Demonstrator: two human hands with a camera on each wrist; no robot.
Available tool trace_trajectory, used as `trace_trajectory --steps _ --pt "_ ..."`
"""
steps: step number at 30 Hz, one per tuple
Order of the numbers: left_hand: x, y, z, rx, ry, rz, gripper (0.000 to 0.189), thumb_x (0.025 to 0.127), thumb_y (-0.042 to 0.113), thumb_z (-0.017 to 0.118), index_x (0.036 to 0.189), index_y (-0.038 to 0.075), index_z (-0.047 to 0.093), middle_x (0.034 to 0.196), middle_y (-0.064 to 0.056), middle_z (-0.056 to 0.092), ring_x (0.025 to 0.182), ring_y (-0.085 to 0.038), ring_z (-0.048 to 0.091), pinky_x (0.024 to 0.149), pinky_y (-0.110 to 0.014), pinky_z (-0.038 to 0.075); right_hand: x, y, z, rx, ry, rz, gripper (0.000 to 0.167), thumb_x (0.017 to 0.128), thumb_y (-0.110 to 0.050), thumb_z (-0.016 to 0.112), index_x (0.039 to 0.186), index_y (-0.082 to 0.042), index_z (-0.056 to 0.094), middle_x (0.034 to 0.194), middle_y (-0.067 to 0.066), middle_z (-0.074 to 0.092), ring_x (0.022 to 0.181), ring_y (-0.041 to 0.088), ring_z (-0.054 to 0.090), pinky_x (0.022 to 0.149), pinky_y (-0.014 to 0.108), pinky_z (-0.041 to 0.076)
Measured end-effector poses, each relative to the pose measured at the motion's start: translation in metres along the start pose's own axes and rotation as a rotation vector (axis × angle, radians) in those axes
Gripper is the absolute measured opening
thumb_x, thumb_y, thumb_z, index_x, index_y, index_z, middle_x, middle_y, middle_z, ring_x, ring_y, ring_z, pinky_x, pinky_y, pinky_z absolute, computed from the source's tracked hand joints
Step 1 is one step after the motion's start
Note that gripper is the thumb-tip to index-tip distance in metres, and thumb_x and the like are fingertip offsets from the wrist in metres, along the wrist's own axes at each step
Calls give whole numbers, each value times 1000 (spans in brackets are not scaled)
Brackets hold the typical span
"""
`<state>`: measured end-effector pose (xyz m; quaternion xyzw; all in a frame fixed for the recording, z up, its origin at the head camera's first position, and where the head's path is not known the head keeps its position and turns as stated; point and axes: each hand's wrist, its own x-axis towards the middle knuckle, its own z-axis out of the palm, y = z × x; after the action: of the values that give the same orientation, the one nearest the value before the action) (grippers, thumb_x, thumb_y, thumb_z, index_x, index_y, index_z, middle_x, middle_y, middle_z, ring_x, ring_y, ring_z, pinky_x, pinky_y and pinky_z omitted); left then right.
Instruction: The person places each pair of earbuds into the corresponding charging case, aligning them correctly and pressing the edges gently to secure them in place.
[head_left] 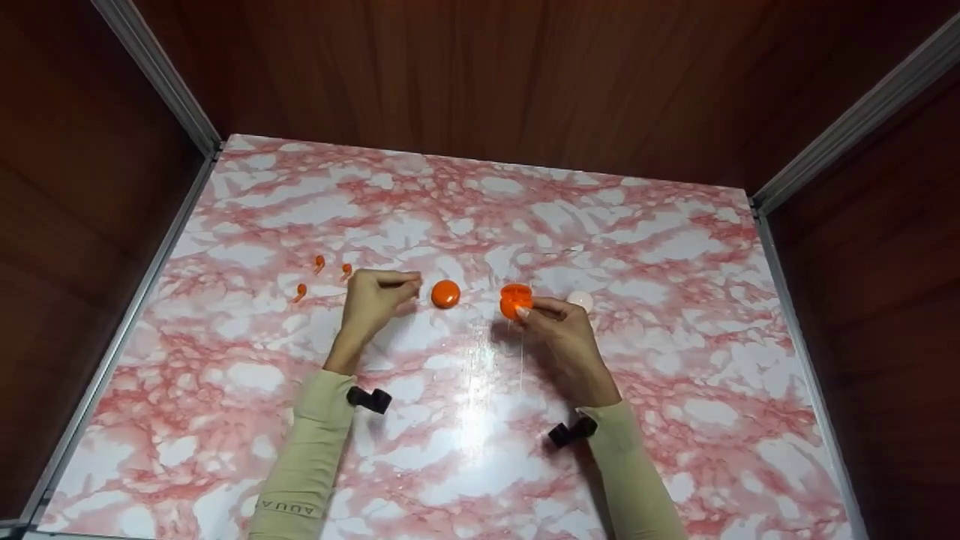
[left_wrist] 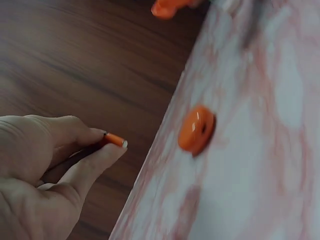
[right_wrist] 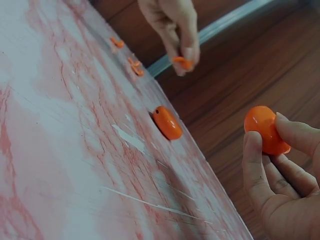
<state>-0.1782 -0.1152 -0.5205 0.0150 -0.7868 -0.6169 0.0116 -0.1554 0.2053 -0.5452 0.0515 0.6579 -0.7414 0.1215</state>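
Note:
My left hand pinches an orange earbud between thumb and fingertips, above the table; only the stem end shows in the left wrist view. In my right hand I grip an orange earbud case with its lid up; whether anything sits inside cannot be made out. A second orange case, round and closed, lies on the table between the two hands. Three loose orange earbuds, one of them an earbud nearest me, lie left of my left hand.
A pale round case-like object rests on the table just behind my right hand. The marbled red-and-white table is bounded by dark wooden panels at the back and both sides. Metal rails run along the corners.

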Motion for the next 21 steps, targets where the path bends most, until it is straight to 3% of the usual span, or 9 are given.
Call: trace_trajectory --steps 2,5,9,15,21 --pt "0 5 8 -144 -69 -27 22 95 12 78 112 -1 81 109 -17 81 98 -22 80 81 -22 63 0 1 0 -3 -1 -15 40 92 -15 82 126 4 73 115 15 78 109 37 76 103 53 58" --pt "1 12 22 -338 -151 -56 23 96 6 76 115 -6 78 110 -17 81 102 -24 80 90 -32 64 -1 1 1 -9 -9 -34 38 92 -15 82 124 5 73 114 16 78 112 48 73 102 55 58" --pt "1 20 38 -475 -221 -69 26 96 3 74 118 -12 74 102 -12 83 99 -24 80 93 -39 64 -1 2 3 10 -14 -39 36 92 -13 82 121 6 74 113 17 78 112 54 70 102 58 57" --pt "1 29 59 -595 -284 -73 33 98 -3 69 124 -23 64 103 -17 82 91 -15 81 86 -28 65 -1 2 5 28 0 -5 36 90 -12 84 120 6 74 108 15 81 101 36 78 99 54 60" --pt "1 36 76 -608 -309 -97 26 97 -6 69 120 -17 70 110 -20 80 94 -18 81 91 -33 64 -1 2 6 9 -16 -5 37 92 -14 83 123 5 73 109 15 81 98 35 78 93 43 64"
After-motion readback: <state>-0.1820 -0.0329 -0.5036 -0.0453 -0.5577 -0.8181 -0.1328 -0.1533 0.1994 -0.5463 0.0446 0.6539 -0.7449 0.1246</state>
